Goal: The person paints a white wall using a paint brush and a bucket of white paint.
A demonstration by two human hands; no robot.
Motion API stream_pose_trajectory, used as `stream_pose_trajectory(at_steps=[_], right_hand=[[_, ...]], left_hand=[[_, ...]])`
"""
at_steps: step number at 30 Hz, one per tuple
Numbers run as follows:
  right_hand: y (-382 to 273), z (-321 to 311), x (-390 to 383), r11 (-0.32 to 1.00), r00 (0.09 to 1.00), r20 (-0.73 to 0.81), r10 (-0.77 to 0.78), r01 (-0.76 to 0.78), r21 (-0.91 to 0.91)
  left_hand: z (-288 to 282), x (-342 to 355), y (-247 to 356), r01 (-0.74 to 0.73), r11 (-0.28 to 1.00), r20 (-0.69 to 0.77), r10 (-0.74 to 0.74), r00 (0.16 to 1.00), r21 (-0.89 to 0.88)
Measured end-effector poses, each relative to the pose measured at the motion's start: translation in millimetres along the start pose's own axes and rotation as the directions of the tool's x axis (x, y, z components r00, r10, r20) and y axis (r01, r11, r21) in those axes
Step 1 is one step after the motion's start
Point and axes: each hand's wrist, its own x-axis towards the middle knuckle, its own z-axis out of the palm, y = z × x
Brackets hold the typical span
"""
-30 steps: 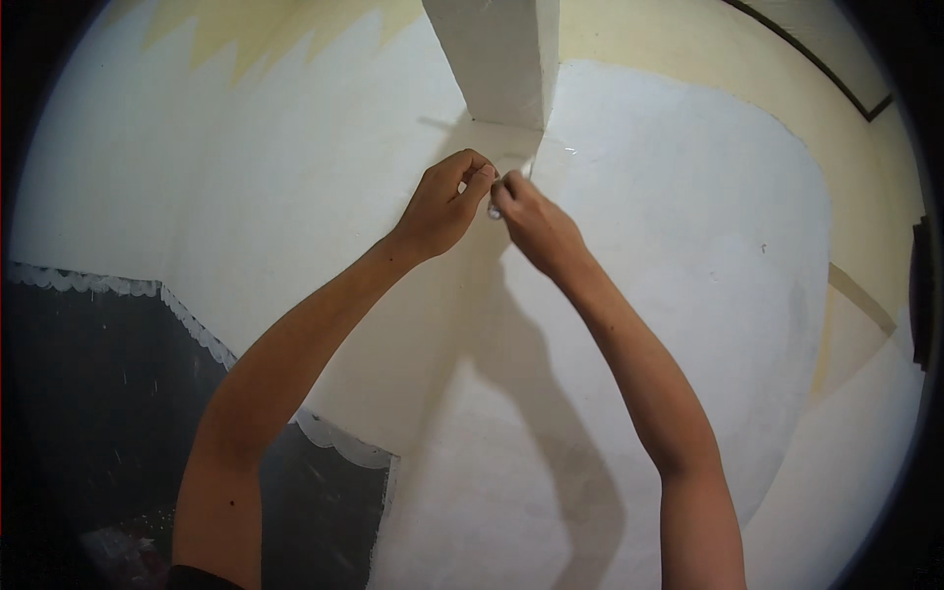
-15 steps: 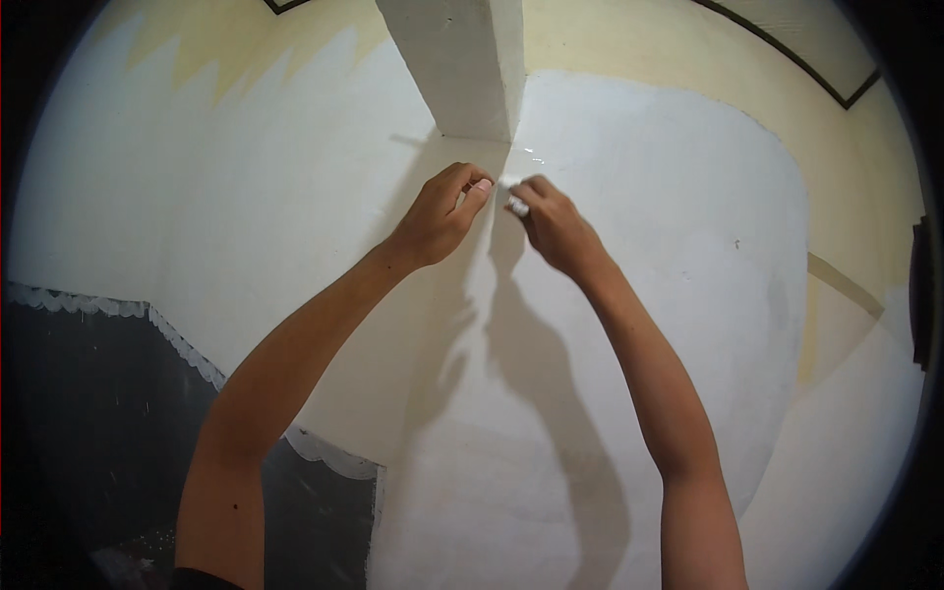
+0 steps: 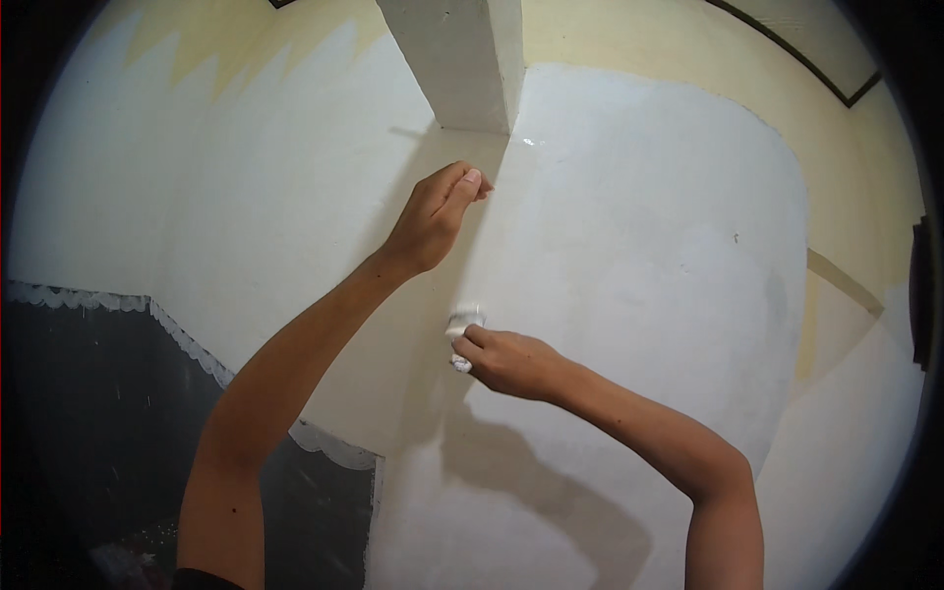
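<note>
My left hand (image 3: 433,218) is raised against the inner corner of the white wall (image 3: 639,246), just under a square beam (image 3: 462,59). Its fingers are curled shut and I see nothing in them. My right hand (image 3: 511,362) is lower on the same corner. It grips a small paint-covered white brush (image 3: 462,334), whose tip touches the wall. The two hands are well apart, one above the other.
White paint covers most of both walls, with unpainted cream patches at the top left (image 3: 197,39) and right (image 3: 846,295). A dark panel with a lacy white edge (image 3: 88,413) fills the lower left. A dark-framed ceiling edge (image 3: 806,59) runs along the upper right.
My right hand has dropped down the corner with the brush, away from my left hand. My left hand has stayed up under the beam.
</note>
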Motion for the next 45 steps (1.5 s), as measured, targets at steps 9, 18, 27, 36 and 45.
stream_pose_trajectory(at_steps=[9, 18, 27, 36, 45], right_hand=[[102, -109, 53, 0.968, 0.872, -0.439, 0.214, -0.128, 0.217], [95, -68, 64, 0.985, 0.919, -0.395, 0.007, -0.074, -0.156], [46, -81, 25, 0.991, 0.894, -0.439, 0.091, -0.038, 0.128], [141, -116, 70, 0.954, 0.764, -0.638, 0.094, -0.253, -0.162], [75, -108, 35, 0.97, 0.909, -0.353, 0.221, -0.166, 0.18]], left_hand=[[0, 12, 4, 0.089, 0.996, 0.01, -0.089, 0.996, 0.003], [-9, 0, 0, 0.117, 0.993, -0.016, -0.117, 0.993, 0.018], [-5, 0, -4, 0.119, 0.993, -0.016, -0.119, 0.993, 0.013], [18, 24, 0, -0.02, 1.0, -0.255, 0.023, 0.967, 0.016], [13, 13, 11, 0.067, 0.997, -0.115, -0.071, 0.991, -0.041]])
